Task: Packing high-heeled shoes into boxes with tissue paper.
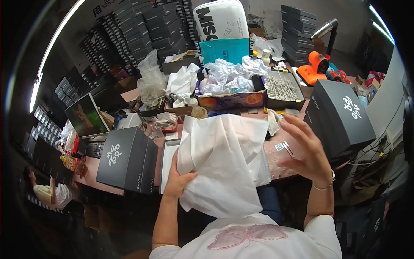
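Observation:
My left hand grips the left side of a white sheet, thin and creased like wrapping tissue, with the thumb on its front. The sheet hangs over my lap and the table's front edge. Whether something lies behind or inside it, I cannot tell. To its right, my right hand is raised with fingers apart and holds nothing. Below that hand, tweezers lie on the pinkish table. Partly covered by the sheet, an open shallow grey box sits beside my left hand.
Dark shoe-type boxes stand at left and right. Behind the sheet are a carton of crumpled paper and a tray of white sticks. An orange stand is back right, a monitor far left. Another person sits lower left.

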`<action>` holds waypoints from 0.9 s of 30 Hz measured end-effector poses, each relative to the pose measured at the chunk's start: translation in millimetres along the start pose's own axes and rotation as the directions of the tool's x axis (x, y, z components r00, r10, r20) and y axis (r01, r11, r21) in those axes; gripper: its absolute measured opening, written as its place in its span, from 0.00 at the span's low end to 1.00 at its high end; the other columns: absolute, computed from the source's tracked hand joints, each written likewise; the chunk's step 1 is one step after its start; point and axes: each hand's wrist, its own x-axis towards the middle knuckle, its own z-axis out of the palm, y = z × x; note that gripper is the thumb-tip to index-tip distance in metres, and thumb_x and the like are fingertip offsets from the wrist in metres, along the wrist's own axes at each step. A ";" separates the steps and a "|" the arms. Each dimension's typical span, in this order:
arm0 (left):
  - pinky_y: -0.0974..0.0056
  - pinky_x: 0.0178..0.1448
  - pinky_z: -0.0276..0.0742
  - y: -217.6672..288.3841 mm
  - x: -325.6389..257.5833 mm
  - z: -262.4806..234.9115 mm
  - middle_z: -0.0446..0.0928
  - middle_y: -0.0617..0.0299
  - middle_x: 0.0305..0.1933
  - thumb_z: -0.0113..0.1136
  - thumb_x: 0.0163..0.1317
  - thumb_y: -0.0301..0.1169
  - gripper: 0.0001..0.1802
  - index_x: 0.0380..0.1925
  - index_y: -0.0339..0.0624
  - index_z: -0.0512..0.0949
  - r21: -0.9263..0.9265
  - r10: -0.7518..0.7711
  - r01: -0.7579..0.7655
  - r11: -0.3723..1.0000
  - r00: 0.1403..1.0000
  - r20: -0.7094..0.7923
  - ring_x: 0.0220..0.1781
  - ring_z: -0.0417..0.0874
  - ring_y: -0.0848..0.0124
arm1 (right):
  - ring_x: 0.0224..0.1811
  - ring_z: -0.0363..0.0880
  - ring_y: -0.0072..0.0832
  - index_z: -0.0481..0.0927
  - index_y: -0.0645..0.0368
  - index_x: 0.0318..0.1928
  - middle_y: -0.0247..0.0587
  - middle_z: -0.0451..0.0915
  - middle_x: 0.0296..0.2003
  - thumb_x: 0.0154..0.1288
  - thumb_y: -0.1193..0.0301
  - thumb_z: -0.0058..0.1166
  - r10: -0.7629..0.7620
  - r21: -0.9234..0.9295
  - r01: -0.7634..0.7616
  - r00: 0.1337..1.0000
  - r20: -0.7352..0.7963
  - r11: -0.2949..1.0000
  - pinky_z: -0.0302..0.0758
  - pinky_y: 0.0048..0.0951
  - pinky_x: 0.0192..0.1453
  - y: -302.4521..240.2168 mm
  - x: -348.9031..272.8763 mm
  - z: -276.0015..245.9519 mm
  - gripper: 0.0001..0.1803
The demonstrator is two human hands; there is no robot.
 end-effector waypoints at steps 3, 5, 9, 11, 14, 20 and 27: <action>0.64 0.67 0.67 37.3 -11.1 14.0 0.72 0.57 0.60 0.71 0.41 0.21 0.51 0.69 0.40 0.59 -0.083 -0.098 0.104 0.991 0.993 0.072 0.61 0.73 0.68 | 0.69 0.60 0.55 0.58 0.53 0.71 0.64 0.55 0.68 0.45 0.55 0.74 0.114 0.140 -0.165 0.942 0.315 0.976 0.62 0.43 0.69 41.6 -29.9 59.2 0.55; 0.65 0.66 0.68 43.3 -13.1 9.5 0.73 0.59 0.59 0.72 0.40 0.20 0.49 0.67 0.39 0.62 0.035 -0.097 0.093 0.995 0.983 0.159 0.61 0.74 0.69 | 0.73 0.53 0.53 0.51 0.57 0.73 0.64 0.53 0.69 0.45 0.55 0.75 0.114 0.322 -0.213 0.947 0.300 0.922 0.54 0.40 0.74 46.2 -60.6 103.3 0.60; 0.67 0.64 0.71 23.6 -4.0 -4.8 0.76 0.58 0.58 0.73 0.38 0.17 0.47 0.65 0.36 0.66 0.155 -0.151 0.120 0.981 0.968 0.203 0.59 0.77 0.71 | 0.71 0.59 0.45 0.53 0.64 0.72 0.58 0.58 0.68 0.44 0.65 0.74 0.301 0.452 -0.363 0.931 0.204 0.815 0.54 0.36 0.73 21.2 -104.3 140.7 0.57; 0.67 0.63 0.72 15.9 5.8 8.1 0.77 0.58 0.56 0.72 0.44 0.21 0.40 0.62 0.35 0.68 0.076 -0.080 0.068 0.995 0.982 0.174 0.57 0.78 0.70 | 0.66 0.65 0.38 0.55 0.61 0.71 0.53 0.65 0.64 0.45 0.67 0.73 0.501 0.689 -0.498 0.837 0.221 0.526 0.60 0.32 0.70 27.0 -103.3 128.6 0.55; 0.65 0.60 0.74 -23.6 22.8 54.6 0.78 0.56 0.53 0.67 0.51 0.23 0.31 0.58 0.33 0.71 -0.151 0.042 -0.038 0.988 0.999 0.023 0.54 0.79 0.67 | 0.61 0.70 0.30 0.61 0.60 0.69 0.47 0.73 0.57 0.53 0.69 0.68 0.480 0.660 -0.418 0.872 0.098 0.625 0.65 0.31 0.65 54.7 -78.5 114.8 0.44; 0.43 0.70 0.57 -162.8 110.1 83.6 0.70 0.42 0.61 0.59 0.61 0.40 0.27 0.52 0.27 0.73 0.978 0.071 -0.200 0.058 0.978 0.196 0.66 0.66 0.47 | 0.55 0.76 0.43 0.60 0.65 0.68 0.57 0.74 0.53 0.56 0.66 0.66 0.438 0.213 -0.424 0.899 -0.023 0.880 0.70 0.37 0.61 117.8 -46.9 150.3 0.42; 0.39 0.68 0.57 -131.4 53.0 82.2 0.75 0.48 0.53 0.56 0.59 0.35 0.20 0.47 0.31 0.75 0.873 0.122 -0.445 0.199 0.895 0.429 0.57 0.73 0.55 | 0.35 0.82 0.52 0.60 0.60 0.67 0.56 0.77 0.47 0.64 0.63 0.55 0.620 -0.421 -0.475 0.706 0.342 0.773 0.80 0.42 0.39 130.5 -70.3 213.6 0.34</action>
